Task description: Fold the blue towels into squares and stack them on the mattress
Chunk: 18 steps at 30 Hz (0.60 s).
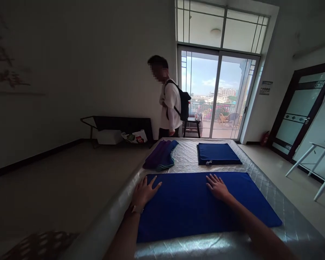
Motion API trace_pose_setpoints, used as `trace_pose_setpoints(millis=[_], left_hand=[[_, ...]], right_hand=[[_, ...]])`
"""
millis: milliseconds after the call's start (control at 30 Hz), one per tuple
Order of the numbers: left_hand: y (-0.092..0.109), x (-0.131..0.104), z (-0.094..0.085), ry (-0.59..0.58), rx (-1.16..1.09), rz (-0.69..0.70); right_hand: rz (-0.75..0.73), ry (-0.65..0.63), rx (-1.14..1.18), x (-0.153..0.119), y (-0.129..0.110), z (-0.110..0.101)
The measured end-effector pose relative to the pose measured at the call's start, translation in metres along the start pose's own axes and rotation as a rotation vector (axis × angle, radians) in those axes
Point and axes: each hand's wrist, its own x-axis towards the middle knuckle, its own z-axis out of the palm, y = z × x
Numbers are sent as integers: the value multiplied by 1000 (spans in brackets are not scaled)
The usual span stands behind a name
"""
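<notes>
A blue cloth (184,209) lies spread flat in front of me on a quilted mattress (186,157). My left hand (144,191) rests at its far left corner, fingers spread. Upon the upper right part of the cloth lies my right hand (217,186), palm down with the fingers stretched out. Just beyond the right hand sits a neat stack of folded blue cloths (219,153). Past my left hand is a loose, rumpled heap of purple and blue cloths (161,154) with a teal edge.
Behind the mattress stands a person (170,104) with a black backpack. A dark bench (124,122) is by the left wall, with a white box (108,137) and a printed bag (135,137). Stool (191,126), sliding door (219,94), white table (323,146) and woven seat (40,247) surround the mattress.
</notes>
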Motion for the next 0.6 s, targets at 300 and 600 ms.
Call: trace_pose_setpoints(millis=[300,600], left_hand=[[-10,8,12,5,32,16],[11,-13,-33,-21,-28,18]], right_hand=[[420,82,-42,-38,178,-24],[330,215,-76,-28,203,5]])
